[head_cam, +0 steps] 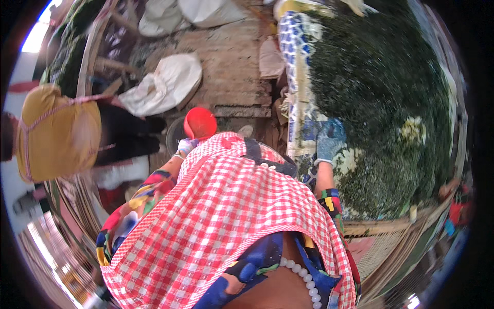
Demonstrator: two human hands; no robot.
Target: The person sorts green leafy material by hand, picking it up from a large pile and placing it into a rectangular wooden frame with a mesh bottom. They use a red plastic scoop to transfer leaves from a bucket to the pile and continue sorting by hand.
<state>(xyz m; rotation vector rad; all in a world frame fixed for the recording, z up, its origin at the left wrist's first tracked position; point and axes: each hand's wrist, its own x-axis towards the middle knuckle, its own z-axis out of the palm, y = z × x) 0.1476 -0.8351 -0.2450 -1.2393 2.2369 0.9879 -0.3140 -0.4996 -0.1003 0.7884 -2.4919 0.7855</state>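
Observation:
My left hand, in a pale glove, holds the edge of a red plastic bowl or scoop beside my hip. The bowl's mouth faces up and a dark round tub shows partly behind it. To my right, my right hand wears a wet blue-grey glove and rests at the near-left edge of a large heap of wet dark green seaweed-like strands. Its fingertips blur against the heap, so whether they grip any strands cannot be told. A blue-and-white patterned sheet covers the raised table's edge under the strands.
Wooden boards form the floor ahead. A white sack lies on them, with more sacks farther off. On the left, a person in a mustard top stands close by. Woven netting hangs at lower right.

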